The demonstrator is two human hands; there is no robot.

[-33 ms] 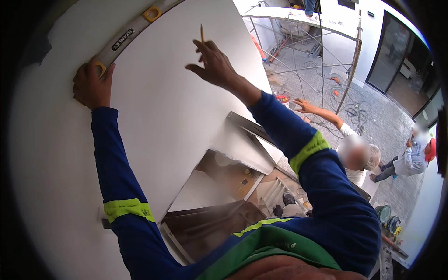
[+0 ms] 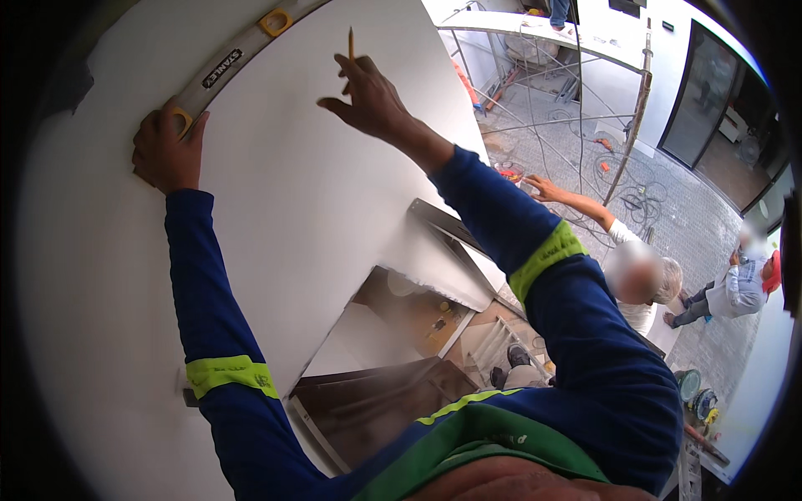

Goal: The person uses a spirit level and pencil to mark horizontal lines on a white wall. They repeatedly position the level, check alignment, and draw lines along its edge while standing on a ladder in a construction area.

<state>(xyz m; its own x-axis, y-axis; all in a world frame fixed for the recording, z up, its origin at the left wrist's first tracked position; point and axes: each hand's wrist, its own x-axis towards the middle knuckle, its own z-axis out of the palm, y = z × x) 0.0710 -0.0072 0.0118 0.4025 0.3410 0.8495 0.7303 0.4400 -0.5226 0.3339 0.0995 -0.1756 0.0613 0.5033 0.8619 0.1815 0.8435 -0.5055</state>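
Note:
A long spirit level [image 2: 224,67] lies slantwise against a white board-like surface [image 2: 276,209] at the upper left. My left hand [image 2: 167,152] is closed round its near end, by the yellow-rimmed opening. My right hand [image 2: 372,100] is raised over the same surface, a short way right of the level and apart from it. Between its fingers a pencil [image 2: 352,43] sticks upward, while the thumb is stretched out to the left. Part of the level runs out of view at the top.
Below the surface is a rough-edged opening [image 2: 393,326]. A dark metal profile [image 2: 447,221] juts out beside it. On the right are a person in white [image 2: 639,284], another person with a red head covering [image 2: 739,288], scaffolding [image 2: 639,92], loose cables [image 2: 639,200] and buckets [image 2: 689,384].
My right hand has shifted slightly left with the pencil, which now points more upright. My left hand keeps its place on the spirit level.

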